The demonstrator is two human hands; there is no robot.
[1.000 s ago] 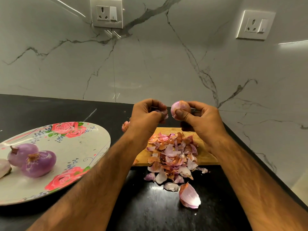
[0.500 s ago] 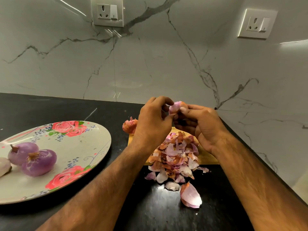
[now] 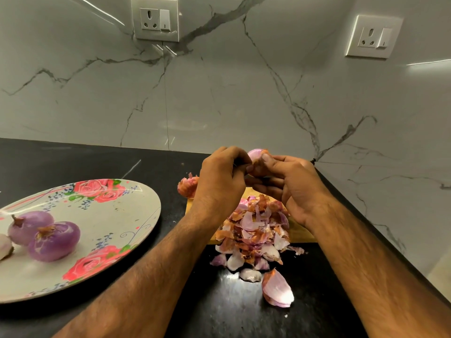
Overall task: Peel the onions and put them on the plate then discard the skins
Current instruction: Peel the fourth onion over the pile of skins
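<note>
One onion (image 3: 255,153) pinched between left hand (image 3: 219,178) and right hand (image 3: 291,184), pale end up, long axis hidden

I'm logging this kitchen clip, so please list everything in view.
Counter: one, black, across the frame.
Plate: one, cream with pink roses, left on the counter.
Peeled onions: two purple, plus a pale one cut off by the frame's edge, on the plate.
Cutting board: one, wooden, centre.
Skins: one pile, pink and brown, on the board, spilling onto the counter.
Unpeeled onion: one, orange-pink, by the board's far left corner.
Half-peeled onion: one, pink, above the board.
Sockets: two, white, on the marble wall.
Left hand: pinches the half-peeled onion's skin; right hand holds it.
</note>
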